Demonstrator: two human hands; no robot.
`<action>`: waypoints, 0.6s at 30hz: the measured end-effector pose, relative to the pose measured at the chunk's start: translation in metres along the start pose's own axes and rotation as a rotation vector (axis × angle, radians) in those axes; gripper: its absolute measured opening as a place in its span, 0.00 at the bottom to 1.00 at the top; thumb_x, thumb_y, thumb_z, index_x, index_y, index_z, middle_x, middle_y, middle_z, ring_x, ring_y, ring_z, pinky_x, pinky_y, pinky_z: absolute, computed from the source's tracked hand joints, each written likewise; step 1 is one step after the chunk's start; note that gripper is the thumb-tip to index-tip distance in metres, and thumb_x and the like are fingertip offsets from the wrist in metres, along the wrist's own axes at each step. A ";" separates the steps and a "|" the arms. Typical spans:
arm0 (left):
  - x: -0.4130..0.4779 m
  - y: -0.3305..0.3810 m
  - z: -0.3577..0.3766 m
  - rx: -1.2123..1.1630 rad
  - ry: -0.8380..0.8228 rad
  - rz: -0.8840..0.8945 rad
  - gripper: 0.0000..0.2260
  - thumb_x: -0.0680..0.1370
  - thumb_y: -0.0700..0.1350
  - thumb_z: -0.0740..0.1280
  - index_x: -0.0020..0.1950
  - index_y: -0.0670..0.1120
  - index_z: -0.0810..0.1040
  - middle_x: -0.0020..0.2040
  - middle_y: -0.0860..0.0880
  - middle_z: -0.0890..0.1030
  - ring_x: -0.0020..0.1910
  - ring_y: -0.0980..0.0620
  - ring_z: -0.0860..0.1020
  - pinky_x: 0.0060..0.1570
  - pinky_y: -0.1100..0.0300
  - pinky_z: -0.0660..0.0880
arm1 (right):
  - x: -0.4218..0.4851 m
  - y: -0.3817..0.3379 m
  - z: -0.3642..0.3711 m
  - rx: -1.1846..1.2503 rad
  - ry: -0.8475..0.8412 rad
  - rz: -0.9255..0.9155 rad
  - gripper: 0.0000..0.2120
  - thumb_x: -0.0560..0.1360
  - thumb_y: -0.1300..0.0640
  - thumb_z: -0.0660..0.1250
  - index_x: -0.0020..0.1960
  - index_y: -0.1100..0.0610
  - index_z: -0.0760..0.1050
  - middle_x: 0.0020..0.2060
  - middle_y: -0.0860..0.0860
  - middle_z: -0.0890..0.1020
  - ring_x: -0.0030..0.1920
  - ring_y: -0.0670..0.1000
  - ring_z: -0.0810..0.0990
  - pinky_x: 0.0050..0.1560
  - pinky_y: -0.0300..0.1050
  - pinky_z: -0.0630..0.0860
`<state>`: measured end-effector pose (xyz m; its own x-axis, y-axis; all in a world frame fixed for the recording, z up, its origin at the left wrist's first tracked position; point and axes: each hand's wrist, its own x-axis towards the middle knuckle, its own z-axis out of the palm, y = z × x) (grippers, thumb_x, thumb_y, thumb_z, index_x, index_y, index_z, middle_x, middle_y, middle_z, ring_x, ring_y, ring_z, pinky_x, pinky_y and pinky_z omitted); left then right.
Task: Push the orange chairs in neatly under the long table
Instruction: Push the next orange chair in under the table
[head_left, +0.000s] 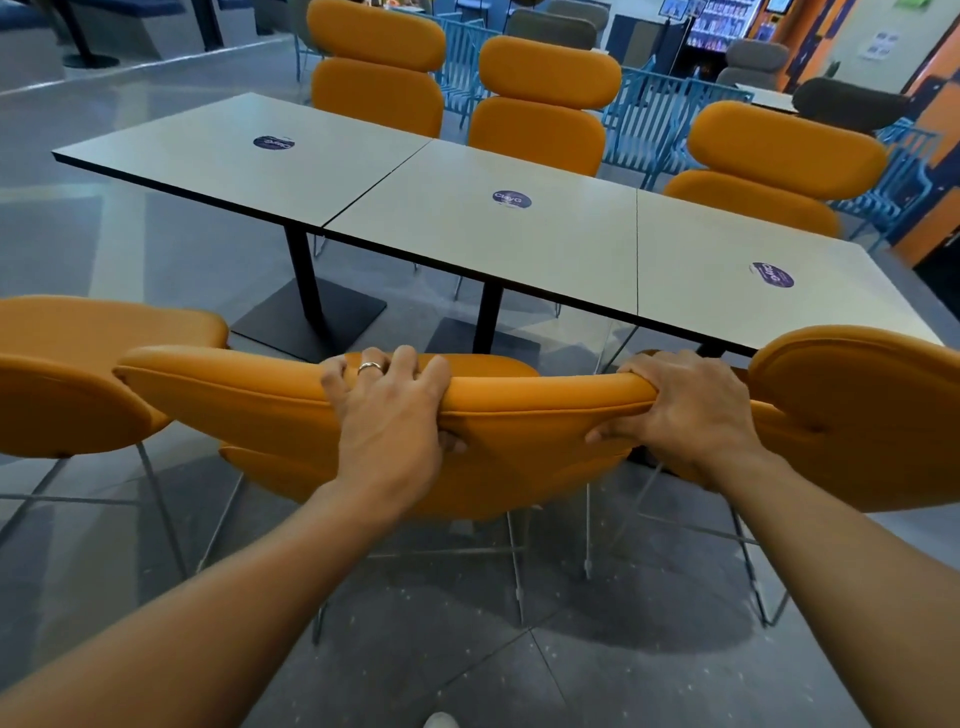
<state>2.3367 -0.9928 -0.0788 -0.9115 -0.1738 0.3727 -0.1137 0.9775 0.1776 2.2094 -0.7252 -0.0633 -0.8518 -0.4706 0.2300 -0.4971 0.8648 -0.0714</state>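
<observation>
Both forearms reach up from the bottom of the frame, a pale shoe tip (440, 719) between them at the lower edge. At mid-frame the left hand (387, 415), a ring (370, 367) on one finger, grips the top cushion of the middle orange chair (234, 395), with fingers curled over the upper edge and thumb tucked beneath. The right hand (685, 410) clamps the same cushion near its right end.

The padding dents under both grips, so it is probably soft, with a smooth leather-like cover that could slip in a loose hold. The thin wire legs (514, 571) suggest a fairly light chair that should slide on the grey floor. A two-handed hold on the top cushion looks right for keeping it straight, though pushing that high could tip it if a foot catches.

It is a plump, rounded chair with two stacked cushions for the back. It stands on the near side of the long table (467, 228), its seat apparently near the edge but not under it. Neighbouring chairs sit close at the left (78, 374) and right (857, 405) — the right one nearly touching. The table is three pale square tops butted together on black pedestals, which may limit how far the legs go in.

Beyond it, three more orange chairs (545, 104) line the far side.
</observation>
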 end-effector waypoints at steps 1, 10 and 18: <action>0.004 0.004 0.003 -0.002 0.005 -0.004 0.19 0.68 0.60 0.73 0.53 0.54 0.73 0.52 0.48 0.76 0.57 0.40 0.72 0.62 0.38 0.60 | 0.004 0.005 0.000 0.003 -0.002 0.002 0.36 0.57 0.18 0.60 0.50 0.44 0.79 0.41 0.44 0.80 0.44 0.48 0.75 0.48 0.50 0.73; 0.060 -0.008 0.024 0.032 -0.010 0.009 0.23 0.67 0.59 0.74 0.57 0.52 0.74 0.53 0.46 0.77 0.57 0.38 0.72 0.61 0.38 0.58 | 0.050 0.018 0.015 0.021 0.049 -0.018 0.28 0.59 0.18 0.63 0.44 0.39 0.69 0.38 0.42 0.76 0.42 0.48 0.76 0.46 0.53 0.77; 0.088 -0.039 0.025 0.075 -0.077 0.052 0.26 0.66 0.65 0.72 0.58 0.56 0.72 0.55 0.49 0.76 0.57 0.41 0.72 0.60 0.41 0.59 | 0.078 0.005 0.016 -0.021 0.041 -0.036 0.32 0.57 0.18 0.64 0.46 0.43 0.77 0.39 0.40 0.72 0.42 0.44 0.69 0.44 0.46 0.65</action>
<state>2.2513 -1.0434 -0.0761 -0.9441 -0.1159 0.3085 -0.0924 0.9917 0.0897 2.1378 -0.7607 -0.0614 -0.8258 -0.4942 0.2718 -0.5232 0.8512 -0.0419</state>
